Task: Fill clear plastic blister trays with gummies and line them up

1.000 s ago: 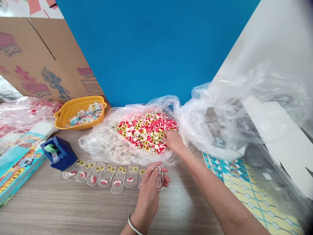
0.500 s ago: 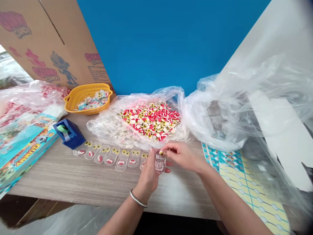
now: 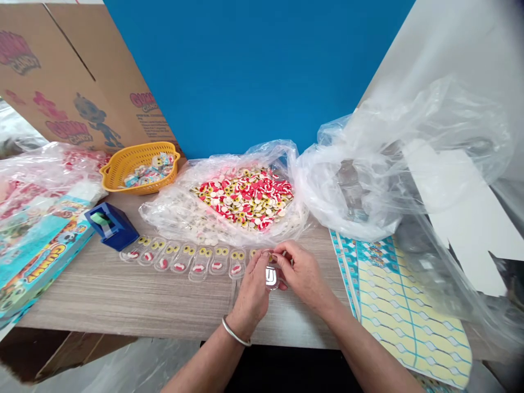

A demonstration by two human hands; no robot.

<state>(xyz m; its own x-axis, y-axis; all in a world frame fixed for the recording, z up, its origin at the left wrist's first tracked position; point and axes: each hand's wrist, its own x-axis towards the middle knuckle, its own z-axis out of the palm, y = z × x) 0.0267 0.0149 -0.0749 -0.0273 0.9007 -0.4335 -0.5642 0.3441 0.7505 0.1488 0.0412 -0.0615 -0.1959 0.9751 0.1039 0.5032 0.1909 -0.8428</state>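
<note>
My left hand [image 3: 252,295] is closed around a small clear plastic blister tray [image 3: 271,278], whose lower part catches a bright reflection. My right hand [image 3: 305,275] pinches at the top of that tray, its thumb and fingertips on a yellow and dark gummy eye [image 3: 272,258] that is mostly covered by fingers. To the left lies a row of several similar trays [image 3: 198,273], each with two yellow gummy eyes above red-and-white gummy lips. Behind the hands an opened clear bag [image 3: 176,210] holds a heap of mixed gummy eyes and lips [image 3: 249,199].
A blue tape dispenser [image 3: 112,225] stands left of the row, with a yellow basket [image 3: 141,185] of wrapped pieces behind it. Printed blue display boxes [image 3: 45,256] lie far left. On the right are printed yellow sheets [image 3: 409,316] and a plastic bag of clear trays [image 3: 347,218].
My right hand has brought the gummy eye down to the top of the tray, and both hands are now closer together. The view has shifted slightly to the right.
</note>
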